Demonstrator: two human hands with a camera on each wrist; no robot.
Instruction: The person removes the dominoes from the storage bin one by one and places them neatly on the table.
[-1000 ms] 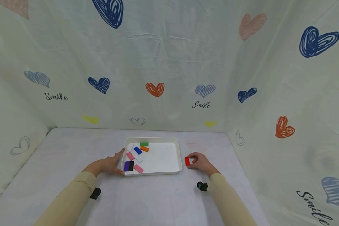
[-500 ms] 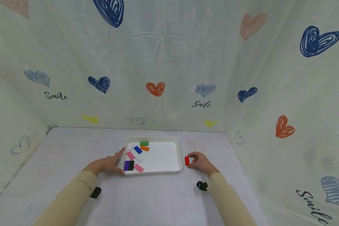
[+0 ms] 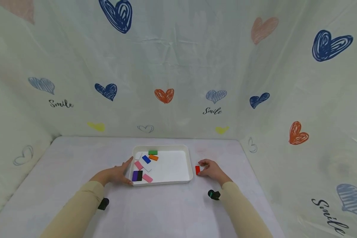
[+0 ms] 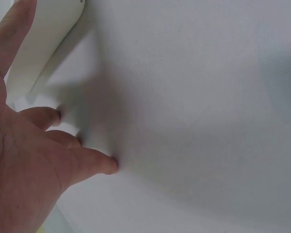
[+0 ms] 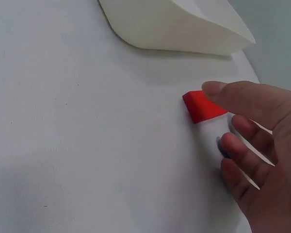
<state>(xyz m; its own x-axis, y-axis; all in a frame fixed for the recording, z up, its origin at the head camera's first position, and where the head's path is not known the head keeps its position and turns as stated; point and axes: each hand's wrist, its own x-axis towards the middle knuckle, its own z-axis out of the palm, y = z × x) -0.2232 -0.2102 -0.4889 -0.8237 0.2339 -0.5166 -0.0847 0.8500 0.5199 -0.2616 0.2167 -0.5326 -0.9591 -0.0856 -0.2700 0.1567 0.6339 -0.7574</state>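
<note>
Tray (image 3: pixel 172 165) seems steadied by the spread left hand (image 3: pixel 114 173), while the right hand (image 3: pixel 212 171), also spread, is at the red block (image 3: pixel 197 170).

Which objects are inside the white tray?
Green block, orange block, blue block, purple block, black block, two pink blocks, at least two white blocks; the tray floor beneath is hidden.

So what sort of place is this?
Probably a screened-off tabletop workspace, perhaps indoors: heart-printed sheeting hangs behind and on both sides of a white table, which holds a shallow white tray.
</note>
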